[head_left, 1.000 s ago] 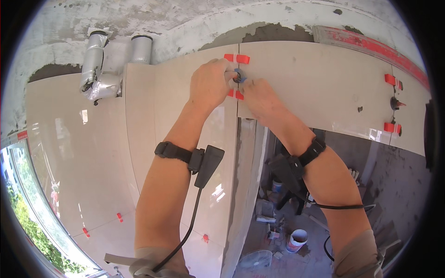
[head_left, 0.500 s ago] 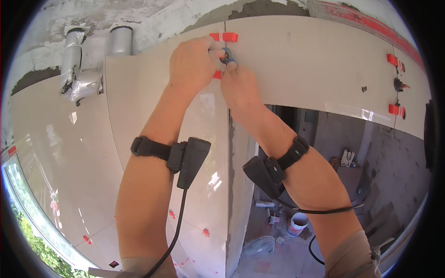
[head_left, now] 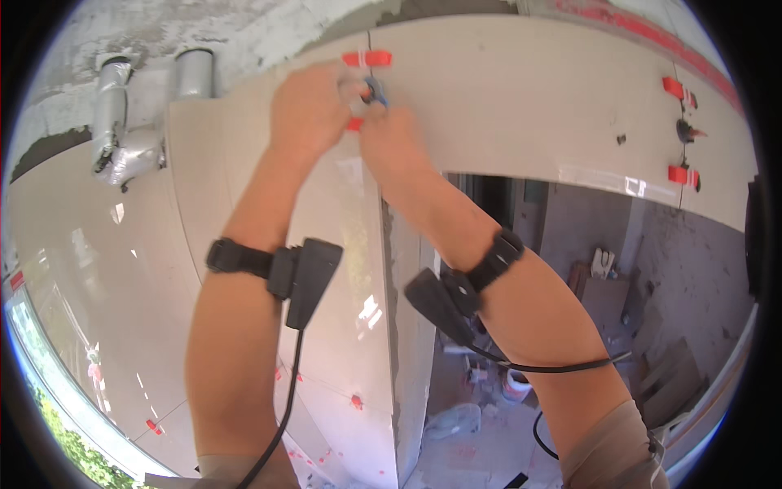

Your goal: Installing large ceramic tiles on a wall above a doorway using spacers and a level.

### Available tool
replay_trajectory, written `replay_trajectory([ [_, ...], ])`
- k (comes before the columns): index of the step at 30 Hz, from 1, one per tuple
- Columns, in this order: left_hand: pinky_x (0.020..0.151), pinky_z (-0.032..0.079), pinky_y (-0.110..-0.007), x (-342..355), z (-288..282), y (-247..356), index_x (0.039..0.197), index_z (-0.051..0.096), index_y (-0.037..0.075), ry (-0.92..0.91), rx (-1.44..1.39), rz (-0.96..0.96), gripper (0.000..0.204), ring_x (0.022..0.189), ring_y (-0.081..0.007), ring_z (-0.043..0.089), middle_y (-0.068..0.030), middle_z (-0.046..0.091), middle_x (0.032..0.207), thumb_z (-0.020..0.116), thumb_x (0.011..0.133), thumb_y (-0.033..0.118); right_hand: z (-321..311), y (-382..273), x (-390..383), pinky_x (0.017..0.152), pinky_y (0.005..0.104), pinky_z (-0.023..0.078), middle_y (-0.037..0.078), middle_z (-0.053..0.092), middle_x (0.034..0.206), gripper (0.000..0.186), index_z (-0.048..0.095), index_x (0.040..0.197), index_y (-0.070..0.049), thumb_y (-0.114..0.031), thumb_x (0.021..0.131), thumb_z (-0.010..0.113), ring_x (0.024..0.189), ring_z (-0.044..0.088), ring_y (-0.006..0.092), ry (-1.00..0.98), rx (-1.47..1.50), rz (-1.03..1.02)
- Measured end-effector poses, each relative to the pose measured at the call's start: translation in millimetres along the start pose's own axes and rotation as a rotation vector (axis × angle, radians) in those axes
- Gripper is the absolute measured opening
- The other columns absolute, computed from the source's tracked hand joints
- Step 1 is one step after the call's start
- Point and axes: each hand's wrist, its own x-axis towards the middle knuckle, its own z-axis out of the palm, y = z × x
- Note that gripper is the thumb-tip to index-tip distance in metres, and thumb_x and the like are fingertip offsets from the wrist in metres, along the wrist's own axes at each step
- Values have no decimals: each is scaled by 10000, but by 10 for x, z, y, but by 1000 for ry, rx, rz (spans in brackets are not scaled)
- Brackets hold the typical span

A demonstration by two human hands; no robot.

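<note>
My left hand and my right hand meet high on the wall, at a seam between large beige glossy tiles. Between their fingers is a small round blue and black fitting, pressed against the seam. Left fingertips pinch it from the left side; the right fingers are curled at its lower edge, slightly blurred. Just above sits a red tile-levelling wedge in a white clip. A second red wedge is partly hidden behind my hands.
At the far right another seam has red wedges and a black knob-like fitting. Foil-wrapped pipes stand out at the upper left. Below right, a doorway opens onto a room with a bucket. A window is at lower left.
The whole view has shifted, so the wall, wedges and both hands appear further left and slightly higher. Both hands stay at the blue and black fitting.
</note>
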Motion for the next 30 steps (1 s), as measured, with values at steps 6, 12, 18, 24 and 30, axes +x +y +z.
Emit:
replay_trajectory([
  [6, 712, 510, -392, -87, 19, 253, 918, 719, 82, 95, -125, -58, 140, 821, -317, 667, -142, 698, 901, 688, 882, 214, -494, -42, 116, 707, 440, 508, 232, 672, 843, 329, 624, 907, 62, -176, 994, 413, 807, 667, 373, -61, 171, 56],
  [12, 835, 511, -413, -90, 31, 86, 1128, 708, 86, 134, -337, -285, 292, 946, -351, 669, -160, 705, 1060, 561, 933, 246, -1162, -206, -579, 551, 310, 398, 44, 475, 633, 401, 527, 816, 11, -285, 1061, 412, 602, 447, 110, -180, 680, 166],
  [18, 958, 481, -434, 529, 244, -173, 1231, 666, 70, 102, -178, -143, 412, 1054, -375, 649, -214, 688, 1121, 457, 922, 245, -2048, 696, -1904, 456, 252, 374, 10, 481, 522, 299, 505, 721, -2, -88, 1004, 461, 462, 449, 65, -366, 412, -202],
  [24, 927, 491, -409, 914, 260, 108, 1174, 691, 41, -135, -52, -127, 430, 1062, -361, 652, -221, 699, 1081, 452, 856, 205, -2849, 1705, -2807, 421, 265, 315, -8, 489, 557, 326, 496, 650, -16, -75, 970, 481, 471, 436, 53, -85, 243, 326],
  [30, 861, 512, -424, 912, 108, 129, 1138, 712, 43, -191, -214, -261, 409, 944, -362, 679, -191, 723, 977, 453, 861, 196, -3322, 2202, -3292, 480, 331, 347, 56, 523, 675, 199, 530, 802, -23, -123, 973, 544, 529, 440, 155, 41, 34, 420],
])
